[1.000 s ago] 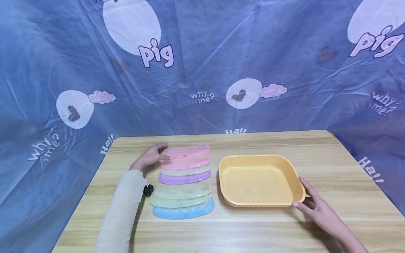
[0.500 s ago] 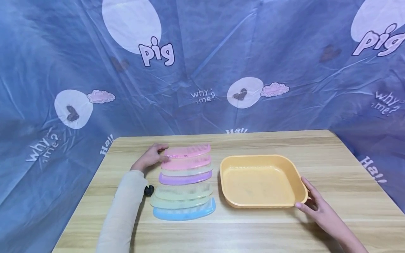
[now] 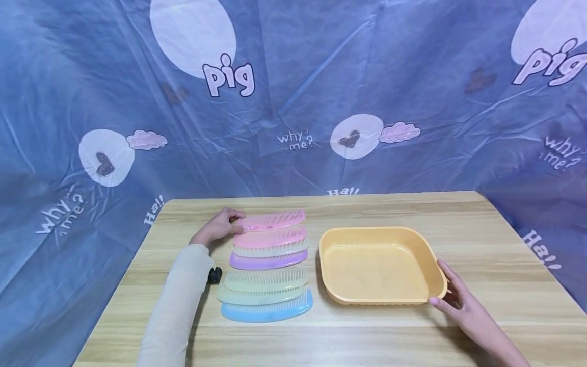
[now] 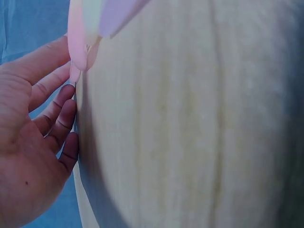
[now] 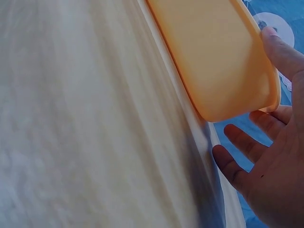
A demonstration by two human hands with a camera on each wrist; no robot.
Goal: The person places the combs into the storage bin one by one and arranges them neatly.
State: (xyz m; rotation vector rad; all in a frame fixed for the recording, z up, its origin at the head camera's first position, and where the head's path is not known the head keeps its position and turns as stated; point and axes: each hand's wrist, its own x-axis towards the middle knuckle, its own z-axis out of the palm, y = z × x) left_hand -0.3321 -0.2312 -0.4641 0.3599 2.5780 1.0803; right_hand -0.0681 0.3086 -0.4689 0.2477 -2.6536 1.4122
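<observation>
left hand [image 3: 216,228] rests at the far end of a row of combs on the wooden surface [image 3: 481,244], fingertips touching the left tip of the top pink comb [image 3: 270,221]; grip loose, fingers only lightly bent, nothing lifted. combs lie overlapped like shingles, pink, pink, pale, purple comb [image 3: 268,260], two greenish, blue comb [image 3: 267,311] nearest the person, so each tip stays reachable from the left. orange tray [image 3: 424,255] sits just right of the row, hollow bare. right hand [image 3: 463,303] steadies its near right corner, thumb on the rim, fingers spread beside the wall; likely keeps it from sliding.
</observation>
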